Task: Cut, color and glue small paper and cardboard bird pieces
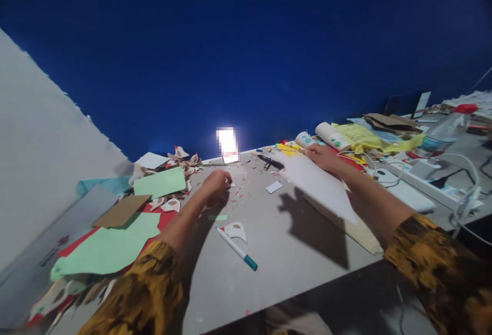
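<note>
Sheet (319,183): table's (269,242) two o'clock, gripped by right hand (321,158).
Left hand (217,185): ten o'clock, fingers curled; cannot tell if holding anything.
Marker (236,248): seven o'clock, beside cutout (237,231).
Green papers (111,248): nine o'clock.
Power strip (446,192): three o'clock.

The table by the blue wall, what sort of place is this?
Probably a paper-craft corner: the right hand holds a white sheet, with a teal-capped marker and scraps on the table.
</note>
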### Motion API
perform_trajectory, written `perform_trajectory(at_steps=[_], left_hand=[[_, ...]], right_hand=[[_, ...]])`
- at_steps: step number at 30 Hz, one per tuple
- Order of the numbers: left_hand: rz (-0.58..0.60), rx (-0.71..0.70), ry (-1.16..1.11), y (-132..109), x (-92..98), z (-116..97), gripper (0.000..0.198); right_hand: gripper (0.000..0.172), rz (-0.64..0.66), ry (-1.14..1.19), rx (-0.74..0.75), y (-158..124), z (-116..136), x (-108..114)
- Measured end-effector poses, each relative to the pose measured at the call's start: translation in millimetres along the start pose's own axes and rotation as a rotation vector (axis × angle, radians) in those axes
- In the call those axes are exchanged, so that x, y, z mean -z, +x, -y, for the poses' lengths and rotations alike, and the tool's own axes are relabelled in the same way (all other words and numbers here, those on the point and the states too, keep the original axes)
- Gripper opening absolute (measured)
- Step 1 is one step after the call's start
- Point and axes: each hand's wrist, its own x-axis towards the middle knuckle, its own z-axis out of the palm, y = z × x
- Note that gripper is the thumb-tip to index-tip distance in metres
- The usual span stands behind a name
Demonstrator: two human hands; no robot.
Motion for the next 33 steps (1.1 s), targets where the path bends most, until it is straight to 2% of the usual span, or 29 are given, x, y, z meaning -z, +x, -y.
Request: perform_trajectory(at_steps=[3, 6, 8, 11, 12, 13, 14, 16, 17, 21, 25, 27, 29, 31, 33], left_hand=[[0.049, 0.004, 0.004, 10, 3.0, 16, 0.014], [0.008, -0.001, -0.010, 6, 1.5, 18, 0.015], [-0.041, 0.001, -0.029, -6, 3.6, 16, 0.011], [-0.154, -0.022, -0.102, -37, 7.6, 10, 0.008], [-0.268, -0.064, -0.164, -48, 7.4, 7, 0.008], [-0.378, -0.125, -0.208, -60, 5.9, 4, 0.009], [-0.464, -0.197, -0.228, -70, 3.2, 1, 0.011], [-0.587, -0.346, -0.221, -88, -4.9, -4, 0.015], [-0.623, -0.401, -0.208, -94, -9.5, -6, 0.017], [-0.662, -0.539, -0.117, -104, -23.2, -4, 0.020], [-0.654, -0.562, -0.022, -102, -26.6, 0, 0.013], [-0.642, -0.528, -0.091, -100, -27.8, -2, 0.011], [-0.646, -0.401, -0.287, -98, -30.1, -5, 0.010], [-0.603, -0.160, -0.619, -98, -33.3, -11, 0.008], [-0.444, 0.115, -1.021, -99, -36.2, -17, 0.022]], right_hand=[[0.016, 0.115, -0.109, 0.066, -6, 22, -19], [0.015, 0.181, -0.184, 0.113, -13, 41, -35], [0.015, 0.199, -0.212, 0.132, -17, 53, -41], [0.018, 0.184, -0.208, 0.171, -21, 77, -48], [0.020, 0.183, -0.165, 0.179, -24, 87, -52], [0.023, 0.186, -0.104, 0.183, -29, 99, -58], [0.022, 0.224, 0.102, 0.151, -35, 110, -65], [0.024, 0.369, 0.492, 0.057, -50, 130, -84], [0.027, 0.420, 0.614, 0.014, -59, 137, -95], [0.029, 0.507, 0.901, -0.156, -88, 146, -127], [0.033, 0.611, 1.117, -0.311, -104, 144, -139], [0.034, 0.574, 1.157, -0.336, -107, 145, -142], [0.036, 0.469, 1.165, -0.330, -108, 147, -144], [0.035, 0.380, 1.150, -0.312, -108, 147, -146], [0.032, 0.337, 1.128, -0.290, -109, 147, -146]])
